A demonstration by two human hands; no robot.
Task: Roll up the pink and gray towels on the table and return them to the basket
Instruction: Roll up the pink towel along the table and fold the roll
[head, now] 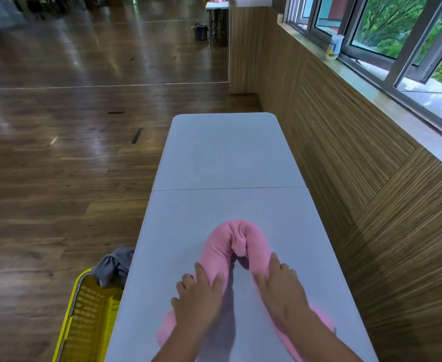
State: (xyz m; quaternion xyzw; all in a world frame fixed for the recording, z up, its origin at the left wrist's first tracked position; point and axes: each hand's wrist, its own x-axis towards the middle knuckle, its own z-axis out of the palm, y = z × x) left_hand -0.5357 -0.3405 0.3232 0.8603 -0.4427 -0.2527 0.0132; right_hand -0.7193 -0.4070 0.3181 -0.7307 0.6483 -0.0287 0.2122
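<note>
A long white folding table (222, 158) is seen running away from the camera, with a seam across its middle and a wood-panelled wall close along its right side. On the near half of the table a pink towel (237, 239), rolled into a long tube, is bent into an arch whose closed bend points away and whose two legs run back toward the person. A yellow perforated basket (84, 317) is placed on the floor just beside the table's left edge, and a gray towel (115, 265) is draped over its far rim. The left hand (197, 296) is laid flat on the left leg of the roll, fingers spread and pressing down. The right hand (280, 286) is pressed likewise on the right leg, fingers extended, nothing being pinched.
</note>
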